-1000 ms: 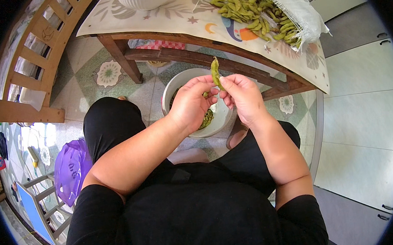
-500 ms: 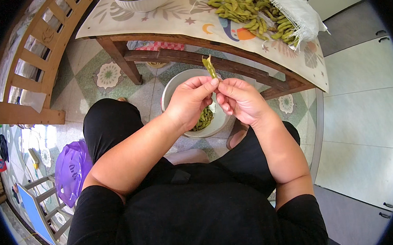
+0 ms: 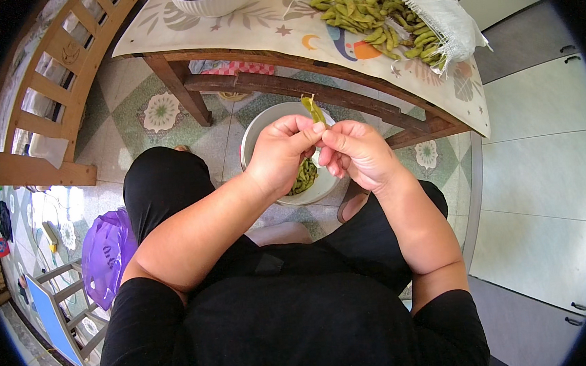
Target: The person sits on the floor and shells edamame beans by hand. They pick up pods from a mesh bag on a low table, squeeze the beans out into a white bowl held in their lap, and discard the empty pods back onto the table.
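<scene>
An edamame pod (image 3: 313,109) points up and away from me, its far end looking split. My left hand (image 3: 280,152) pinches it from the left with thumb and fingers. From the right, my right hand (image 3: 357,151) grips its lower end, thumb close to the left one. Both hands are closed and hide the pod's near part. Beneath them on the floor stands a pale bucket (image 3: 252,135), with green and brownish pods or empty hulls (image 3: 304,178) inside, partly covered by my hands.
Ahead, a cloth-covered wooden table (image 3: 262,32) carries a white bowl (image 3: 216,3) of shelled beans and a heap of pods (image 3: 356,12) beside a white woven sack (image 3: 424,10). At left are a wooden railing (image 3: 48,88) and purple bag (image 3: 108,257); at right, pale cabinets (image 3: 537,173).
The pod sits slightly lower in my fingers, and its tip has tilted a little. My right fingers have shifted slightly; the arms stay nearly still.
</scene>
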Demonstrator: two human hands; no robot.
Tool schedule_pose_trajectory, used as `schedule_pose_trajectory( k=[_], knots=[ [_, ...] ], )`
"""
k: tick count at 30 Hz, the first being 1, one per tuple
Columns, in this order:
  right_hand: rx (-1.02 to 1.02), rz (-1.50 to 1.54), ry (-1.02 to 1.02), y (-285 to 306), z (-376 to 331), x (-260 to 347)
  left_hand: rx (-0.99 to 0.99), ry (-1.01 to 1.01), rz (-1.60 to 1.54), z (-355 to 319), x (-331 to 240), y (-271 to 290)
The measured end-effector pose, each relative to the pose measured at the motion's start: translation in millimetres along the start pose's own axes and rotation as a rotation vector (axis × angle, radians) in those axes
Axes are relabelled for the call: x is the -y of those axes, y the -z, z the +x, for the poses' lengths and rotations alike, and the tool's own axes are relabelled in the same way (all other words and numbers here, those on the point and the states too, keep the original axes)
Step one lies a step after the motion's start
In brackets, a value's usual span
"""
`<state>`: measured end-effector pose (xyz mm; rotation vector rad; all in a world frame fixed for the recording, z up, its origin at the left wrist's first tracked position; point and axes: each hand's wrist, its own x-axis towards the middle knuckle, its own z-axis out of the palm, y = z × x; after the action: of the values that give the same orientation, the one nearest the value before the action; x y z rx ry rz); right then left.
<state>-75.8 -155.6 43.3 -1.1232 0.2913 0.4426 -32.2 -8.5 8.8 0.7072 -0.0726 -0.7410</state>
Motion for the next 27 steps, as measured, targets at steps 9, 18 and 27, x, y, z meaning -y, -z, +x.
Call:
schedule_pose_trajectory(
  k=[9,18,27],
  knots=[
    [0.018,0.047,0.054,-3,5,-5,-0.002,-0.026,0.120,-1,-10,-3],
    [0.058,0.066,0.072,1,9,-8,-0.019,-0.065,0.094,0,-6,-4],
    [0.165,0.185,0.085,5,17,-15,0.106,-0.025,0.014,-3,-9,-6]
  ],
)
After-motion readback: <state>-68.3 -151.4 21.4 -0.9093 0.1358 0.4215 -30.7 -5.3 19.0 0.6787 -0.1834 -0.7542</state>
